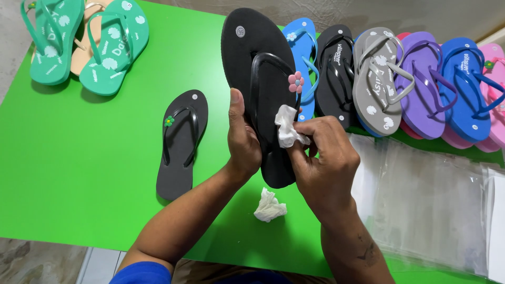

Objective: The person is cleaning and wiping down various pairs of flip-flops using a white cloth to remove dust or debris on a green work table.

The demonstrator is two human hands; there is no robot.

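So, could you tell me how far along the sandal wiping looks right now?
One black sandal lies flat on the green table, a crumpled tissue beside it. The left hand holds its mate; the right hand presses a white tissue on it. The coloured row looks untouched.

Bright green bench fills the view, lit evenly with soft shadows. Beyond its far edge runs a pale, mottled grey wall. Below the near edge at lower left, worn grey floor tiles show, stained and divided by a light grout line.
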